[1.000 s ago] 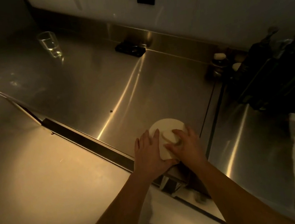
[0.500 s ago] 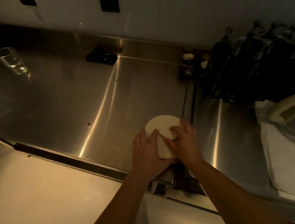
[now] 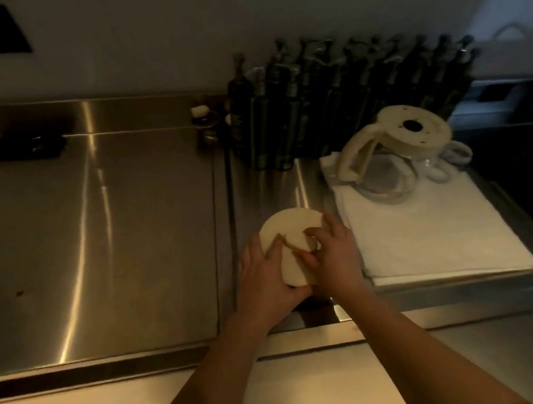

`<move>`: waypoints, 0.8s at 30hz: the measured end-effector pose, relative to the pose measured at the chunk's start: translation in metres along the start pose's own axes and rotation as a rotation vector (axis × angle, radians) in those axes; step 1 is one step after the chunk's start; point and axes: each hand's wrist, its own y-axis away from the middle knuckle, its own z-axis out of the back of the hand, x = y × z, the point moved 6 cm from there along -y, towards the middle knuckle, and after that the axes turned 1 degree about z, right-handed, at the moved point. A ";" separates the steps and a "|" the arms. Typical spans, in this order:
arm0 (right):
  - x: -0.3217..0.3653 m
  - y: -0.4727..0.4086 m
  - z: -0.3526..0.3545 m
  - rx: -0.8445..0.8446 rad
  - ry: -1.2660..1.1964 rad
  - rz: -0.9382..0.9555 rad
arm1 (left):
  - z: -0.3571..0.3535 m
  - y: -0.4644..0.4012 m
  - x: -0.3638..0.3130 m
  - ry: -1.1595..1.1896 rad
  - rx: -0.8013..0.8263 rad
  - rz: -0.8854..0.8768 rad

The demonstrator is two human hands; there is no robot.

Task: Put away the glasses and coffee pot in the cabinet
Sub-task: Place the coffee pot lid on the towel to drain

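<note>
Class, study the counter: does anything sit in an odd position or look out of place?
Yes. The coffee pot on the white towel is tipped over, its cream base facing up and its glass body against the cloth. Both hands, left hand and right hand, hold a cream round lid.

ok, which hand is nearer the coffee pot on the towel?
Right. The right hand sits on the round cream lid at the towel's near edge, below-left of the coffee pot. The left hand holds the lid's far side, further left.
</note>
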 end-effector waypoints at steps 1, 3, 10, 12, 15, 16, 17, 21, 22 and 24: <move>-0.011 0.002 0.008 -0.014 -0.008 -0.020 | -0.006 -0.002 -0.011 -0.004 0.014 -0.009; -0.032 0.005 0.024 -0.041 -0.028 -0.050 | -0.020 -0.007 -0.034 0.001 0.038 -0.033; -0.114 0.005 0.075 -0.075 -0.073 -0.095 | -0.069 -0.026 -0.116 -0.078 0.053 -0.100; -0.139 0.001 0.088 -0.062 -0.082 -0.081 | -0.085 -0.031 -0.139 -0.073 0.033 -0.088; -0.176 -0.009 0.102 -0.030 -0.093 -0.036 | -0.110 -0.038 -0.169 -0.091 0.015 -0.049; -0.188 -0.012 0.106 -0.014 -0.105 -0.022 | -0.118 -0.040 -0.178 -0.095 0.015 -0.032; -0.200 -0.015 0.109 0.007 -0.115 -0.010 | -0.126 -0.041 -0.186 -0.098 0.018 -0.013; -0.234 -0.028 0.117 0.084 -0.097 0.075 | -0.146 -0.046 -0.208 -0.137 0.018 0.030; -0.238 -0.031 0.117 0.098 -0.084 0.099 | -0.148 -0.047 -0.212 -0.148 0.013 0.032; -0.243 -0.036 0.116 0.128 -0.059 0.137 | -0.149 -0.050 -0.217 -0.179 0.000 0.032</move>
